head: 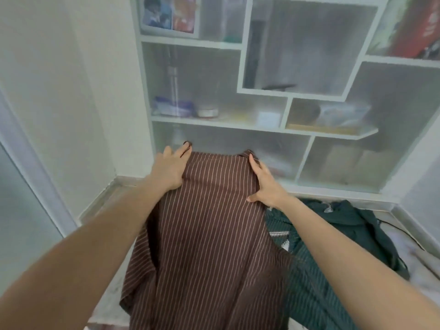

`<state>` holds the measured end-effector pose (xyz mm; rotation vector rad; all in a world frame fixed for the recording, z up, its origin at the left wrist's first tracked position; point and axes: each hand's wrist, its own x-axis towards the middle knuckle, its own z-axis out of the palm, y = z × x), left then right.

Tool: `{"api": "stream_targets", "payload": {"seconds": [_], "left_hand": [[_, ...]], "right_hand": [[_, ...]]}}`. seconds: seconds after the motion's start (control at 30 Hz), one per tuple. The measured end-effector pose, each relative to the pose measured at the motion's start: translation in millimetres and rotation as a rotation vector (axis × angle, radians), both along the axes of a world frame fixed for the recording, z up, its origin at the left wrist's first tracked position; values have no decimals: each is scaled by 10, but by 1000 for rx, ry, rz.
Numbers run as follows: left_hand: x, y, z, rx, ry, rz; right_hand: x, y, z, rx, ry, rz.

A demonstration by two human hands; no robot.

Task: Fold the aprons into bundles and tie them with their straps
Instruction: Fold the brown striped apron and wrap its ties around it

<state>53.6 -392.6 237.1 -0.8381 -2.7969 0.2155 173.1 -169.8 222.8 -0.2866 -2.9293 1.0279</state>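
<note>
A brown apron (209,234) with thin white stripes hangs lifted in front of me, its lower part draping down toward the bottom of the view. My left hand (170,166) grips its top left edge, fingers over the cloth. My right hand (263,184) grips the top right edge, thumb pressed on the front. A dark green striped apron (316,265) lies crumpled on the surface to the right, partly hidden under the brown one and my right forearm. No straps are plainly visible.
A white shelf unit (266,127) with frosted compartments fills the wall ahead, holding jars, boxes and packets. A white wall (71,103) stands at the left. The pale surface (416,253) under the aprons runs to a raised ledge at the back.
</note>
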Motion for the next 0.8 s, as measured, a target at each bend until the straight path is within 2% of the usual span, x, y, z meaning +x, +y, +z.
{"api": "stream_targets", "payload": {"seconds": [0.2,0.33,0.43,0.5,0.53,0.63,0.7,0.8], "left_hand": [[-1197,137,-819,-44,-126,28],[-1708,320,-1366,3,-197,92],[-1778,400,-1828,46,-225,96],[-1724,470,-2171,112,-398,-2],[-1684,504,-2360,114,-544,-45],[-1626,514,-2856,-64,-904,15],[-1628,446,-3087,-168,-997,90],[-1672,337,-3224,-184,-1010,89]], "right_hand": [[-1280,63,-739,73,-108,-49],[-1812,138,-1332,191,-129,-244],[-1951,89,-1755,358,-197,-371],[-1964,26,-2070,339,-207,-299],[-1961,-19,-2244,278,-234,-249],[-1913,-128,-2689,91,-418,-161],[-1883,-121,-2903,54,-573,-154],[-1864,-51,-3061,57,-677,-85]]}}
